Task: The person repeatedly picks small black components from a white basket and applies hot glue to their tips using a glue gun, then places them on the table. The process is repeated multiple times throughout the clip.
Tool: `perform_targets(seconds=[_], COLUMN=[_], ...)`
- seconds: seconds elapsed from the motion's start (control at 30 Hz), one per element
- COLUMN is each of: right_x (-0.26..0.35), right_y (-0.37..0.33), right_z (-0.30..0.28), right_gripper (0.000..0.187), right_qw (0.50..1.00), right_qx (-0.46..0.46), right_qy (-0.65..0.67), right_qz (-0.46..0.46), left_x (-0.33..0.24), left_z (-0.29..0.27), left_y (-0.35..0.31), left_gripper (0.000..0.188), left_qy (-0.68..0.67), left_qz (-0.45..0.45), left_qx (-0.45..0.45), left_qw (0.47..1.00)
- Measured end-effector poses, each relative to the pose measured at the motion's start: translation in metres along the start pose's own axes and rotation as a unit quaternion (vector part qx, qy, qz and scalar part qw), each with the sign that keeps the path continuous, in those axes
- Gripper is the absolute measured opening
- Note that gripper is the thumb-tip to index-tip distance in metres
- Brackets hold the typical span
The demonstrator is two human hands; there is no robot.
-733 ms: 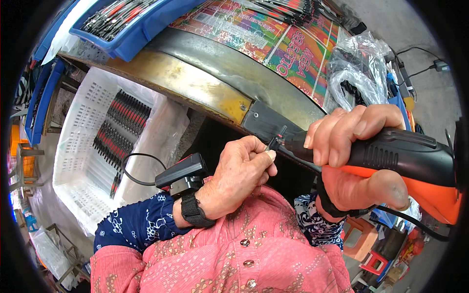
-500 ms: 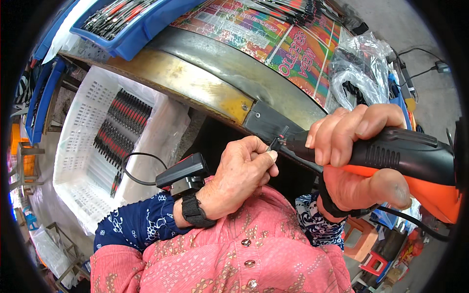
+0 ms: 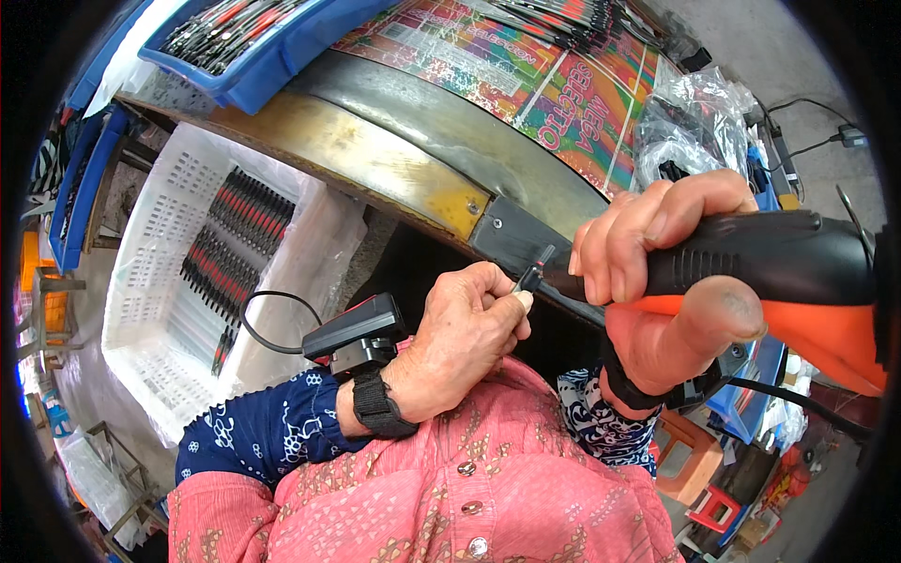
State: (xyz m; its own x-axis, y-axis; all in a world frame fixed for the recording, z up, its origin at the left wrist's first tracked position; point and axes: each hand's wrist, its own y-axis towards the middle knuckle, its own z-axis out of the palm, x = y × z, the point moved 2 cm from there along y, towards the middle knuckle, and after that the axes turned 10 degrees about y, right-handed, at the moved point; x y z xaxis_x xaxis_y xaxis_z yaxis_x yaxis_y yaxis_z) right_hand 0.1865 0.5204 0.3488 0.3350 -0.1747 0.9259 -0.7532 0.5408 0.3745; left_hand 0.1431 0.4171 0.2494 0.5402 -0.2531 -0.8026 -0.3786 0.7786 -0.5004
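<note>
I read this as mid-step work: a small dark piece (image 3: pixel 533 275) is being held up against the tip of a black and orange power tool (image 3: pixel 779 281), in front of the chest and just below the metal edge of the table (image 3: pixel 394 159). Judging from how things lie, the joining or fastening on this one piece is under way and not finished, since both hands are on it.

As for the bigger batch, I can see a white crate (image 3: pixel 150 281) off to the left, holding a row of red and black stick-like items (image 3: pixel 230 244), and a blue tray (image 3: pixel 263 75) on the table with more of the same. Which lot is done and which is waiting I cannot tell.

My left hand (image 3: pixel 460 347): fingers curled in tight, thumb and forefinger pinched together on the small dark piece right at the tool's tip. No gap between the fingertips that I can see. A black wrist device (image 3: pixel 361 342) with a cable sits on that wrist.

My right hand (image 3: pixel 666 272): fingers wrapped fully round the black grip of the tool, thumb pressed along the orange underside. Closed firm, nothing loose. The tool's cord (image 3: pixel 798 403) trails off to the lower right.

A crumpled clear plastic bag (image 3: pixel 694 113) lies on the colourful printed sheet (image 3: pixel 554 84) on the table, well apart from both hands.
</note>
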Motion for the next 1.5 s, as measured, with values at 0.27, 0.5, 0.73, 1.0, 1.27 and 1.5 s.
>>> perform_targets(seconds=[0.27, 0.5, 0.73, 1.0, 1.27, 1.5], right_x=[0.000, -0.002, 0.000, 0.009, 0.020, 0.018], right_y=[0.002, 0.001, -0.007, -0.012, -0.037, -0.044], right_z=[0.003, 0.004, -0.002, -0.040, -0.056, -0.069], right_gripper=[0.066, 0.067, 0.071, 0.063, 0.059, 0.055], right_qw=[1.000, 1.000, 0.999, 0.956, 0.957, 0.956], right_qx=[-0.008, -0.015, -0.011, 0.089, -0.040, -0.082], right_qy=[0.008, 0.021, 0.034, 0.257, 0.277, 0.268], right_qz=[-0.003, -0.011, 0.005, -0.109, -0.084, -0.088], left_x=[-0.004, -0.004, -0.001, -0.018, -0.091, -0.111], left_z=[-0.002, -0.003, -0.005, -0.013, -0.063, -0.088], left_y=[-0.002, -0.001, -0.002, -0.010, 0.034, 0.077], left_gripper=[0.014, 0.015, 0.013, 0.020, 0.018, 0.014], left_qy=[0.009, 0.018, 0.015, 0.142, 0.505, 0.650], left_qz=[-0.009, -0.010, -0.012, 0.167, 0.402, 0.426], left_qx=[0.009, 0.009, 0.037, -0.011, -0.237, -0.321], left_qw=[1.000, 1.000, 0.999, 0.976, 0.725, 0.542])
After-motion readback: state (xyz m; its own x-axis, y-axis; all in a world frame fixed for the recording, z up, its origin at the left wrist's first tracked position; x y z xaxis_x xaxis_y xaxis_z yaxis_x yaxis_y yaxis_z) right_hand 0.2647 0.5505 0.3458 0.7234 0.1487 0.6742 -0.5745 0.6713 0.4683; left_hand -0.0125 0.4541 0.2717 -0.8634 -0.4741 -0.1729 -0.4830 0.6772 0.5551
